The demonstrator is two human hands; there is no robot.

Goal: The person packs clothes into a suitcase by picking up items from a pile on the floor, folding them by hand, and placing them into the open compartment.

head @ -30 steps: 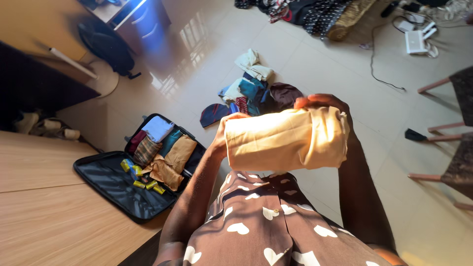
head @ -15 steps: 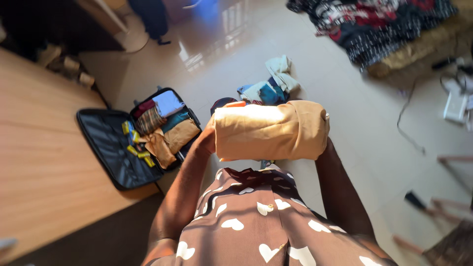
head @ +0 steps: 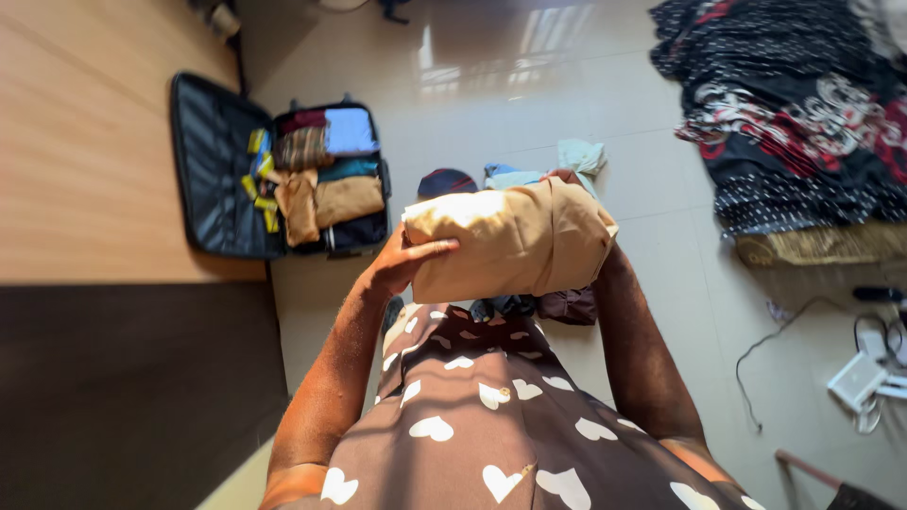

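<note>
Gripping the rolled tan garment point(head: 510, 241), the left hand point(head: 402, 264) clasps its left end.

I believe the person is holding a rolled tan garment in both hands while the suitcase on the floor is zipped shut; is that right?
Not quite: the suitcase lies open, with folded clothes inside, as the head view shows. The rest holds: the left hand grips the rolled tan garment, and the right arm reaches behind its other end.
</note>
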